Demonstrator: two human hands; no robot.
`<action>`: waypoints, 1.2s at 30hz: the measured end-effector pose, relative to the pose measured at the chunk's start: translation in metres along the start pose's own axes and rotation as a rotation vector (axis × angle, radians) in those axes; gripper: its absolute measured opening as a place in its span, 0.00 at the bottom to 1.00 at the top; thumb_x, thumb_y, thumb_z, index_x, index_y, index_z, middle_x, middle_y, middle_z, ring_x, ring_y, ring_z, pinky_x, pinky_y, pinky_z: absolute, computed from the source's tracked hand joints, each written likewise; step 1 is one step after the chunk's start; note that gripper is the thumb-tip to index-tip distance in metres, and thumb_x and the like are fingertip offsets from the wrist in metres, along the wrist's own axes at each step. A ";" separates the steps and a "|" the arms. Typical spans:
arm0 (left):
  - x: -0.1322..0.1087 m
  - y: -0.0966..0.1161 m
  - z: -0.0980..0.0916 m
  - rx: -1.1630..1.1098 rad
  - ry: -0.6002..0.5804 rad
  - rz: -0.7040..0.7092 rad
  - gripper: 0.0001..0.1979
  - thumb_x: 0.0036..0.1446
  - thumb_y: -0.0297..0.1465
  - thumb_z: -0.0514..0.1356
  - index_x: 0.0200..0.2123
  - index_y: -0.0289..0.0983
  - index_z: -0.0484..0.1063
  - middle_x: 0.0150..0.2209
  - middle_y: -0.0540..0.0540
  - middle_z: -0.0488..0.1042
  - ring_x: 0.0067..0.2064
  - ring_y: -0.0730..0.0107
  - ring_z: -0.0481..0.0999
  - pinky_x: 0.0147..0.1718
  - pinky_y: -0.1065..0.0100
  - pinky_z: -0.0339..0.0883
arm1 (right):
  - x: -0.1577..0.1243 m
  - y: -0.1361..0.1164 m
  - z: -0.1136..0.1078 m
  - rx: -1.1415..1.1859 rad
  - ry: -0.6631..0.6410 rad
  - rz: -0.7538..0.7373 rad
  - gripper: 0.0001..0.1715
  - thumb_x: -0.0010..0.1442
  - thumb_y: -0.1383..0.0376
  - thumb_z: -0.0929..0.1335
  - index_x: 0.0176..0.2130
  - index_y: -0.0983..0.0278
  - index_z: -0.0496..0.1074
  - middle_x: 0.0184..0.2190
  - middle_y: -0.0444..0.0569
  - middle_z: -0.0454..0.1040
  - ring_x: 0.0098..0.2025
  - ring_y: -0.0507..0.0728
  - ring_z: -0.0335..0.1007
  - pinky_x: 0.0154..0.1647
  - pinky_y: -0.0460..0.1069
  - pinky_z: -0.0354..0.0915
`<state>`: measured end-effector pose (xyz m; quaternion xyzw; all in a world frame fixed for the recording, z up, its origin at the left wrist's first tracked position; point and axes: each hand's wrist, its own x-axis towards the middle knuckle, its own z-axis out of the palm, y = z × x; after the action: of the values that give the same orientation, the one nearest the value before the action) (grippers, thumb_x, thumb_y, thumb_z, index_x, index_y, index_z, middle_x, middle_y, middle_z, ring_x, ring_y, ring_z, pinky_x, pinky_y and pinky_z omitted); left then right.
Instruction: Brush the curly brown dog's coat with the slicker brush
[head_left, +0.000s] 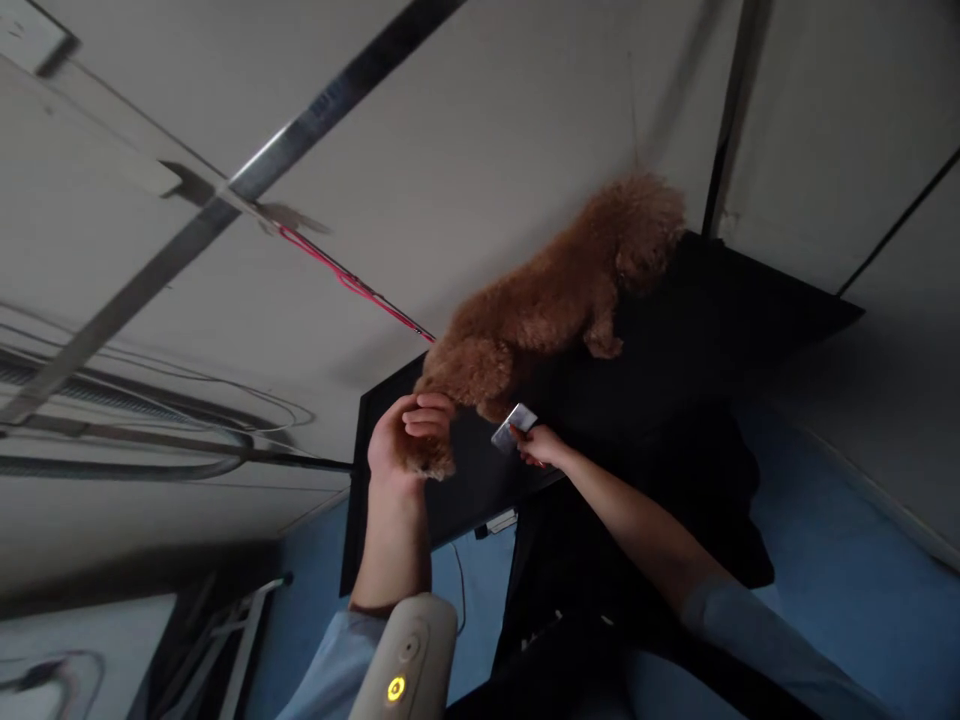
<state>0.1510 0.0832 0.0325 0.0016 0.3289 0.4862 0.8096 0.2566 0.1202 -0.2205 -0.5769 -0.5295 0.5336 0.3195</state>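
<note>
A small dog (547, 300) with curly brown fur stands on a black table top (675, 370); the picture is strongly tilted. My left hand (405, 435) is closed around the dog's rear leg, at the near left end of the table. My right hand (536, 445) grips a small brush with a silvery rectangular head (514, 425), held just below the dog's hindquarters. Both arms wear light blue sleeves pushed up to the forearm.
A red leash (352, 285) runs from the dog's rear up to a metal bar (247, 180). A beige device with a lit yellow button (405, 665) sits at the bottom, near my left arm. The floor is blue (840, 560), the walls pale with dark seams.
</note>
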 end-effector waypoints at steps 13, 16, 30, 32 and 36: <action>-0.003 0.024 0.008 0.127 0.084 0.086 0.10 0.52 0.17 0.50 0.32 0.37 0.55 0.24 0.52 0.67 0.17 0.86 0.68 0.15 0.88 0.61 | 0.008 -0.009 0.000 0.019 0.039 -0.052 0.14 0.65 0.58 0.64 0.37 0.62 0.76 0.35 0.48 0.80 0.39 0.54 0.76 0.35 0.43 0.64; -0.001 0.025 0.010 0.106 0.096 0.094 0.09 0.52 0.18 0.50 0.32 0.37 0.55 0.23 0.52 0.68 0.17 0.85 0.69 0.14 0.88 0.61 | 0.013 -0.008 -0.006 0.007 0.064 -0.050 0.10 0.63 0.61 0.65 0.39 0.62 0.75 0.40 0.51 0.79 0.44 0.56 0.75 0.38 0.43 0.63; -0.015 0.014 0.024 0.188 0.145 0.067 0.06 0.62 0.26 0.45 0.31 0.37 0.54 0.23 0.51 0.67 0.16 0.82 0.68 0.12 0.83 0.63 | 0.003 -0.001 0.027 0.025 -0.084 -0.004 0.10 0.64 0.65 0.64 0.35 0.66 0.73 0.26 0.48 0.78 0.29 0.53 0.75 0.29 0.43 0.65; -0.020 0.009 0.028 0.220 0.136 0.077 0.06 0.62 0.26 0.44 0.31 0.37 0.54 0.22 0.50 0.66 0.15 0.81 0.69 0.12 0.82 0.63 | -0.003 0.000 0.026 0.042 -0.047 -0.032 0.10 0.65 0.63 0.63 0.38 0.65 0.73 0.33 0.49 0.79 0.36 0.53 0.76 0.33 0.43 0.66; -0.033 -0.006 0.035 0.256 0.135 0.059 0.05 0.61 0.26 0.44 0.31 0.37 0.54 0.22 0.50 0.66 0.15 0.80 0.69 0.11 0.82 0.63 | -0.018 0.005 0.021 0.029 0.012 -0.041 0.09 0.63 0.61 0.65 0.41 0.63 0.72 0.42 0.51 0.78 0.46 0.57 0.74 0.40 0.45 0.65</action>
<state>0.1637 0.0655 0.0752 0.0820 0.4417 0.4629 0.7642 0.2402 0.0979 -0.2247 -0.5644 -0.5316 0.5310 0.3420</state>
